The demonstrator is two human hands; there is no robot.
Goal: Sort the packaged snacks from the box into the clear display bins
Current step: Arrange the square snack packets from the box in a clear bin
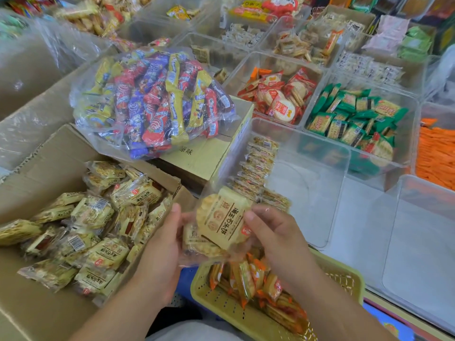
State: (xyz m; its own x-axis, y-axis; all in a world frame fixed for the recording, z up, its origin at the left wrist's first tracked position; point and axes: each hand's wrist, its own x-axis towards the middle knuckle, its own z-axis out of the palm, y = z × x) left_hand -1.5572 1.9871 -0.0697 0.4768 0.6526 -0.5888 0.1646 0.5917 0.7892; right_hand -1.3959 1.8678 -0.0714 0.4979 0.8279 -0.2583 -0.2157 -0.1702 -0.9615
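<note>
Fingers [175,214] of my left hand [160,244] and right hand [277,238] pinch stacked yellow packets [221,223] between box [61,153] and clear bin [320,173], where I reckon slick wrappers could slip into the basket [211,300] below.

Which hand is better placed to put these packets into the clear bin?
Probably the right hand: it holds the packets on the side nearest the bin; the left hand is beside the box.

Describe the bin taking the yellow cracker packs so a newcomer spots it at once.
Start at the open cardboard box on the left; the clear bin sits just right of it. Unlike the fuller bins of red packs and green packs behind it, it holds only one row of yellow packs along its left wall.
</note>
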